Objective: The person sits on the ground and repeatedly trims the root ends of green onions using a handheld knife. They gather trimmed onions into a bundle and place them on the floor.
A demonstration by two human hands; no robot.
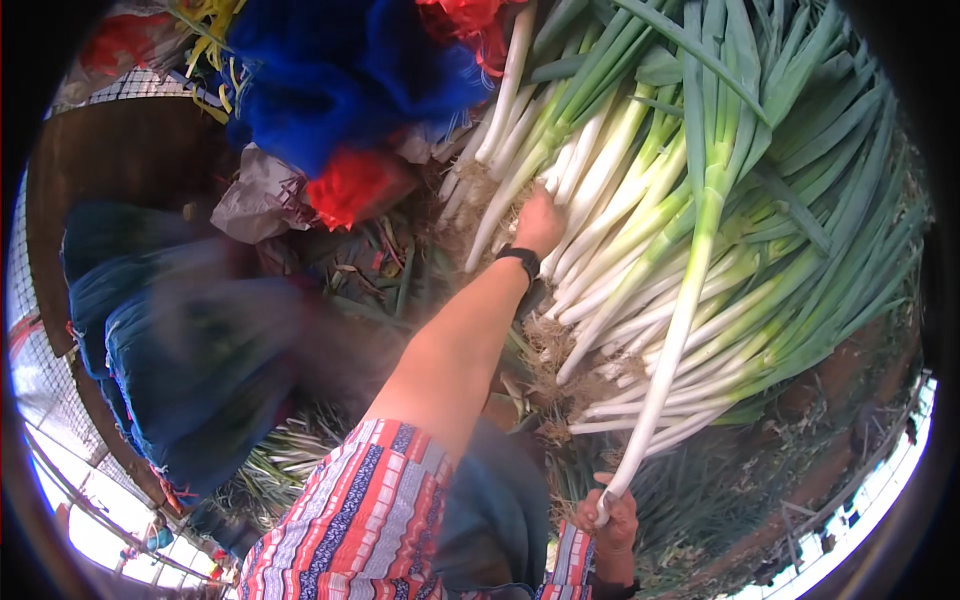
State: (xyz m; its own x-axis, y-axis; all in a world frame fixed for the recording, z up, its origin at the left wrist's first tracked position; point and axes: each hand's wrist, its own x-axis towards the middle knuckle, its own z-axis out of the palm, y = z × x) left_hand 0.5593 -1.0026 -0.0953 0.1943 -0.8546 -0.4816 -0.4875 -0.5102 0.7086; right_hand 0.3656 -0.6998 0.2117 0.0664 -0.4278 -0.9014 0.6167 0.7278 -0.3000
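Note:
My left hand point(541, 223), with a black band on its wrist, reaches into a pile of long green onions point(615, 195). Its fingers go in among the white stalks near the roots and are partly hidden, so their grip does not show. Low in the view, my right hand point(611, 517) holds a single long green onion point(686, 322) by its white lower end. That stalk slants up across the pile, its green leaves towards the top. Beside my left hand, the neighbouring stalks show soil and stringy roots point(469, 191).
Dark blue-green fabric point(202, 352) with frayed edges hangs at the left. Bright blue material point(352, 75) and red material point(352, 187) lie at the upper left, beside a crumpled pale sheet point(259, 195). Thinner green onions point(292, 454) lie at the lower left. Wire mesh point(52, 397) lines the left edge.

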